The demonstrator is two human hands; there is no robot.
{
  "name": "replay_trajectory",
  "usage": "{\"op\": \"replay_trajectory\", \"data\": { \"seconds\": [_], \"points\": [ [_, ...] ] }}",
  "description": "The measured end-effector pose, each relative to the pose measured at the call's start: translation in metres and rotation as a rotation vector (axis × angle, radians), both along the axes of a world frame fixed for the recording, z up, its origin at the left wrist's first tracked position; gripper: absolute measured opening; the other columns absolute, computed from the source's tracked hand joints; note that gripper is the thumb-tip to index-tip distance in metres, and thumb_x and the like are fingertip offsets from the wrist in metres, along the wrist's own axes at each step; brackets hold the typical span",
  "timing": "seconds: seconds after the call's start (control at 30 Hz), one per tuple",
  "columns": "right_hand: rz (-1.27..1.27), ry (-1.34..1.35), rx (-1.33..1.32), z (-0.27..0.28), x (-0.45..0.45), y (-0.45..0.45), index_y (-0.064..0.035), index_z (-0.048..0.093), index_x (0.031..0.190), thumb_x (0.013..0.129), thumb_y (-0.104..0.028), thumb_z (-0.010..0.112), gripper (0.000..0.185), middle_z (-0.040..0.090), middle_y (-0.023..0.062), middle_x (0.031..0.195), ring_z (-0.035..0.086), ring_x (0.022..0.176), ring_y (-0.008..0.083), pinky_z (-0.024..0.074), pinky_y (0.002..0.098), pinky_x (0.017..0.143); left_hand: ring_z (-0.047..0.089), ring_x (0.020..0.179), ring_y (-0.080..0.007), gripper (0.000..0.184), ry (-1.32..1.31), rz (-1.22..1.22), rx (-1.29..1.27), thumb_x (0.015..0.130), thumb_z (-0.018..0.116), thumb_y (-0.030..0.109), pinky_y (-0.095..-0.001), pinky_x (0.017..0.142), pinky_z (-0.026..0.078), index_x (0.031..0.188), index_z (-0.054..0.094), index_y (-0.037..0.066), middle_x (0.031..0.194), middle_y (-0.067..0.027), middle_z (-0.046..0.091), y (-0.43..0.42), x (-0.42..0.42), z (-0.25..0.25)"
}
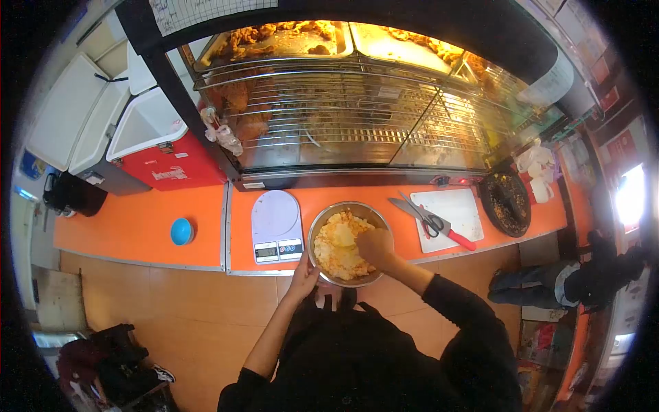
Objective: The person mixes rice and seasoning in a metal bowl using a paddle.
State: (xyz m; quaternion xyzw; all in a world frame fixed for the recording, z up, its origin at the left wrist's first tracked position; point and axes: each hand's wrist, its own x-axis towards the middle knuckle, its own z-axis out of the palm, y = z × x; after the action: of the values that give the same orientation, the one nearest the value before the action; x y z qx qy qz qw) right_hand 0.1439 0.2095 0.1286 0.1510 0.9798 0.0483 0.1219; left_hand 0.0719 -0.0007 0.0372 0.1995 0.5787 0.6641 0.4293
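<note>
A round metal bowl [386,229] sits at the front edge of the orange counter, right before me. Inside it is a pale yellow, crumbly mash with orange bits [338,246]. My left hand [304,277] grips the bowl's left rim, fingers against the outer wall. Over the right side of the mash, my right hand [375,248] is closed with its fingers curled downward. Whatever it may hold is hidden beneath it. Just left of the bowl lies a kitchen scale [276,223] with a pale round platform.
A white cutting board [453,206] carries scissors [432,221] and a red-handled knife [458,237]. Beyond stands a heated glass display case [357,117] with fried food. Also on the counter are a blue cup [182,231] and a dark round tray [506,204]. Another person [570,283] stands at right.
</note>
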Motion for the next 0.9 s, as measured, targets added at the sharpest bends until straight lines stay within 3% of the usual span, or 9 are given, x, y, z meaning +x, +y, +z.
{"op": "replay_trajectory", "data": {
  "seconds": [0.17,0.3,0.47,0.6,0.67,0.73,0.8,0.83,0.9],
  "points": [
    [-0.031,-0.065,-0.183,0.048,0.037,0.006,-0.0114,0.068,0.068,0.077,-0.019,0.059,0.015,0.066,0.0081,0.067,0.066,0.064,0.0224,0.0477,0.0342,0.047,0.065,0.075,-0.0267,0.058,0.047,0.026,0.01,0.092,0.04,0.005,-0.0338,0.057,0.059,0.141,0.008,0.011,0.119,-0.0219,0.048,-0.001,0.005,-0.004],
    [-0.086,-0.193,-0.08,-0.001,0.041,-0.032,-0.0103,0.069,0.071,0.079,-0.02,0.058,0.017,0.067,0.0082,0.07,0.066,0.068,0.0222,0.0471,0.0364,0.047,0.065,0.072,-0.0257,0.059,0.102,0.036,0.054,0.093,0.04,0.006,-0.0333,0.056,0.059,0.141,0.007,0.012,0.116,-0.0212,0.05,0.001,0.006,-0.001],
    [-0.041,-0.057,0.087,-0.065,0.009,-0.046,-0.0102,0.068,0.07,0.073,-0.013,0.059,0.01,0.065,0.0088,0.066,0.066,0.062,0.022,0.0488,0.033,0.051,0.065,0.072,-0.0254,0.056,0.014,-0.01,-0.042,0.093,0.039,0.004,-0.0339,0.056,0.059,0.139,0.01,0.011,0.118,-0.022,0.047,-0.001,0.003,0.011],
    [0.013,-0.014,0.005,-0.026,0.013,-0.004,-0.0119,0.068,0.07,0.074,-0.014,0.059,0.01,0.066,0.0083,0.067,0.066,0.061,0.0213,0.0485,0.0329,0.049,0.065,0.071,-0.0258,0.054,0.111,-0.013,-0.012,0.092,0.039,0.004,-0.0343,0.055,0.059,0.138,0.011,0.01,0.117,-0.0216,0.048,-0.001,0.002,-0.009],
    [-0.016,-0.009,-0.068,0.008,0.021,0.004,-0.0119,0.068,0.068,0.073,-0.014,0.06,0.01,0.066,0.008,0.066,0.066,0.061,0.0212,0.0482,0.0335,0.048,0.062,0.074,-0.0174,0.061,0.047,0.042,-0.005,0.089,0.038,-0.002,-0.0314,0.055,0.058,0.142,0.01,0.009,0.112,-0.0179,0.052,0.001,0.005,0.003],
    [-0.085,-0.028,-0.051,0.021,0.025,-0.01,-0.0113,0.066,0.065,0.073,-0.014,0.06,0.011,0.065,0.0078,0.064,0.066,0.062,0.0209,0.0477,0.0331,0.047,0.064,0.073,-0.0221,0.056,0.086,0.043,-0.003,0.091,0.039,0.002,-0.0327,0.055,0.058,0.139,0.012,0.009,0.114,-0.0196,0.05,-0.001,0.007,0.0],
    [-0.053,-0.088,0.044,0.013,0.03,-0.035,-0.0111,0.066,0.063,0.072,-0.013,0.061,0.011,0.065,0.0081,0.062,0.066,0.062,0.0206,0.0476,0.0328,0.046,0.065,0.072,-0.0268,0.051,0.125,0.043,0.006,0.093,0.04,0.006,-0.034,0.055,0.059,0.137,0.014,0.008,0.116,-0.0213,0.048,0.002,0.005,-0.004],
    [-0.073,0.01,0.007,-0.039,0.03,-0.037,-0.011,0.066,0.064,0.072,-0.013,0.061,0.01,0.065,0.0089,0.063,0.066,0.062,0.0207,0.047,0.0333,0.045,0.065,0.072,-0.0271,0.052,0.068,0.024,-0.001,0.093,0.041,0.006,-0.0339,0.055,0.059,0.137,0.013,0.009,0.117,-0.0215,0.048,0.001,0.004,-0.005],
    [-0.073,-0.031,0.058,-0.065,0.014,-0.039,-0.0107,0.066,0.065,0.072,-0.013,0.061,0.009,0.064,0.0091,0.062,0.065,0.061,0.0208,0.0466,0.0333,0.045,0.065,0.072,-0.0274,0.052,0.016,0.011,-0.011,0.093,0.041,0.007,-0.0338,0.055,0.059,0.137,0.013,0.009,0.117,-0.0218,0.048,-0.002,0.004,-0.007]
  ]
}}
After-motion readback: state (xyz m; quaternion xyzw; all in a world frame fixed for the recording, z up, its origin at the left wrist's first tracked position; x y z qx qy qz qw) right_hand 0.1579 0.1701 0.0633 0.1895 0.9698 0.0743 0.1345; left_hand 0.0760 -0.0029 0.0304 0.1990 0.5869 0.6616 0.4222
